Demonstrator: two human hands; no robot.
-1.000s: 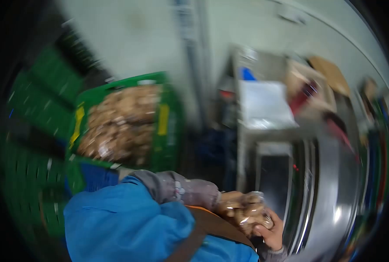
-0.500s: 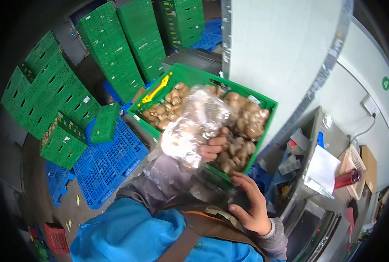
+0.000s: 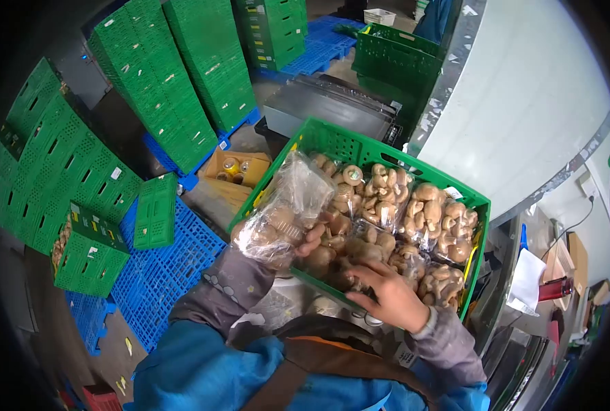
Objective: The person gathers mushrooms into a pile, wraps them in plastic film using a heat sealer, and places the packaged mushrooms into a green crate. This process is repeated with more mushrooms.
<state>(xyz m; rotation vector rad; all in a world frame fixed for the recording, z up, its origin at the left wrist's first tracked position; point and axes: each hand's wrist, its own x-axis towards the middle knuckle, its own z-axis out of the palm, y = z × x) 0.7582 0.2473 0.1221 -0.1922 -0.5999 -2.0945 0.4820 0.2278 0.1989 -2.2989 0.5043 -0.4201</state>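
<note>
So the left hand (image 3: 313,240) has its fingers curled around a crinkly clear plastic bag of mushrooms (image 3: 282,212), holding it up just over the near-left corner of the green crate (image 3: 359,147). The bag's all shiny film, lumpy with round tan caps inside. The right hand (image 3: 387,294) sits just right of that, palm down, fingers loosely spread and dipping onto the bagged mushrooms in the crate (image 3: 414,219) at the near rim; can't tell if it's actually gripping one.

The crate is hard plastic with slotted lattice walls, rectangular, packed pretty much wall to wall with more of those glossy bags, so hardly any bare gaps between them. Its near edge runs right under both wrists.

Off past the left hand, lower down, there's a blue ribbed pallet (image 3: 171,264) on the floor with a small green crate (image 3: 85,250) sitting at its far side, then tall stacks of folded green crates (image 3: 181,75) behind. A cardboard box (image 3: 240,168) sits beyond the bag. To the right of the right hand, a flat white wall panel (image 3: 524,103) hems things in close
</note>
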